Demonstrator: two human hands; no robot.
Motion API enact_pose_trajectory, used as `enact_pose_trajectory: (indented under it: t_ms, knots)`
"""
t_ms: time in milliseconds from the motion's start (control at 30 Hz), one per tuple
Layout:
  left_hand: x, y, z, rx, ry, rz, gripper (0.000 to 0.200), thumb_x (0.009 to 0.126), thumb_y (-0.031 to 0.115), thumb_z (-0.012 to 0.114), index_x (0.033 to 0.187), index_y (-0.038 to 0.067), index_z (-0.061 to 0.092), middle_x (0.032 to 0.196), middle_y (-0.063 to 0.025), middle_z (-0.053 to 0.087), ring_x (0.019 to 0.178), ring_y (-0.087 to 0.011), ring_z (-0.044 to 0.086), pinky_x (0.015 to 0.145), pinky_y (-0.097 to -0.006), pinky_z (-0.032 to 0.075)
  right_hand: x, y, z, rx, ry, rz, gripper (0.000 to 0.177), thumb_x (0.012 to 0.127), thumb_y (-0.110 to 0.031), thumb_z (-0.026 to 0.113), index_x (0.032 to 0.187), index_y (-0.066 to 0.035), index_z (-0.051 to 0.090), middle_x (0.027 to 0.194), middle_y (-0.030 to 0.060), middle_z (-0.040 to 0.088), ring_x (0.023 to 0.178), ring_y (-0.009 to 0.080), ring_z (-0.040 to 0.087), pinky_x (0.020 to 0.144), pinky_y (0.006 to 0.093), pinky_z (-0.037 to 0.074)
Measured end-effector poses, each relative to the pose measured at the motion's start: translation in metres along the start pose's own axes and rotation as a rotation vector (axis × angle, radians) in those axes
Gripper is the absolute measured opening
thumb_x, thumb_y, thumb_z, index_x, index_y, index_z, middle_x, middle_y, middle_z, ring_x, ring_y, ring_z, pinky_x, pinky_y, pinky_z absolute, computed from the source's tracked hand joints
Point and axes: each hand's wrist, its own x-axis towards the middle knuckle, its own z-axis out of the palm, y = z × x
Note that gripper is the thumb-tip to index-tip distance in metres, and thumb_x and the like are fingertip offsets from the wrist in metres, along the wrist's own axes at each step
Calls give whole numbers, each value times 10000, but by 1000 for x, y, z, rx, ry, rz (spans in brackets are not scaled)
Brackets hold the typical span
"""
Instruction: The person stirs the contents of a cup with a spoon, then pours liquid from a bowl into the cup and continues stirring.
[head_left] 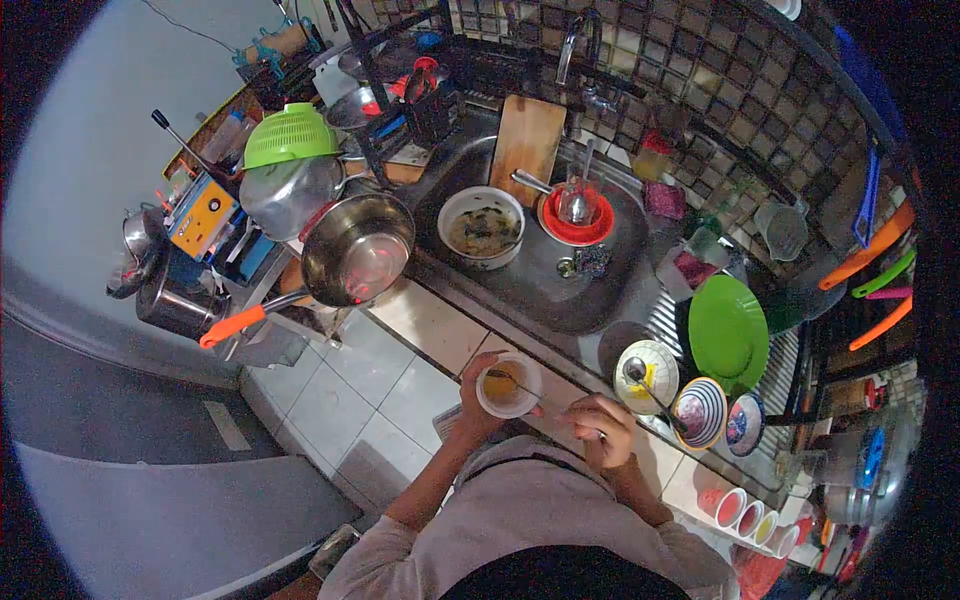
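A white cup [530, 383] with orange-yellow liquid inside is held in front of my body, close to the counter's front edge. My left hand [476, 402] wraps around it from the left side. A thin spoon [524, 387] dips into the liquid, its handle slanting out over the rim to the right. At that handle's end, my right hand [603, 430] has its fingers curled closed around it. Just right of this hand are a white bowl [657, 362] with a yellow residue and a dark-handled spoon, and a striped bowl [699, 412].
The sink [590, 318] holds a white pot [481, 193], a red bowl [604, 222] and a wooden board [528, 140]. A pan [358, 250] with an orange handle juts out at left. On the right are a green plate [728, 330] and several small cups [731, 508].
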Motion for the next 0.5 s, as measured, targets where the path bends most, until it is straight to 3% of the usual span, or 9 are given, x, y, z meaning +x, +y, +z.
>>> enact_pose_trajectory:
  t_ms: [200, 333, 400, 433, 500]
  knots:
    - [3, 3, 1, -151, 19, -46, 927, 400, 264, 852, 1129, 93, 306, 1005, -122, 470, 881, -227, 527, 728, -327, 454, 2, 2, 2, -14, 21, -83, 118, 709, -89, 608, 807, -23, 601, 756, 116, 569, 675, 249, 576, 581, 313, 454]
    - [-3, -4, 1, -56, 25, 4, 905, 398, 231, 856, 1118, 93, 327, 990, -117, 480, 868, -220, 531, 709, -323, 460, 2, 2, 1, 0, 6, -80, 118, 711, -85, 606, 812, -25, 604, 760, 111, 571, 674, 246, 575, 576, 314, 453]
    - [-17, -20, 4, -500, 1, -501, 870, 403, 234, 855, 1096, 83, 350, 973, -116, 487, 855, -218, 534, 687, -320, 463, 2, 1, 1, -26, 3, -90, 115, 713, -83, 603, 812, -24, 605, 761, 109, 572, 672, 243, 576, 575, 312, 452]
    - [-17, -20, 6, -500, 0, -501, 870, 403, 234, 855, 1096, 83, 350, 973, -116, 487, 855, -218, 534, 687, -320, 463, 4, -1, 1, -11, 6, -89, 114, 711, -79, 603, 811, -24, 603, 762, 105, 573, 671, 240, 578, 574, 310, 452]
    - [-9, -13, 9, -311, 28, -112, 852, 411, 260, 850, 1085, 75, 363, 965, -120, 490, 854, -219, 534, 680, -320, 461, 5, -2, 1, 4, 9, -88, 114, 709, -75, 604, 811, -25, 601, 762, 102, 574, 671, 236, 580, 574, 308, 452]
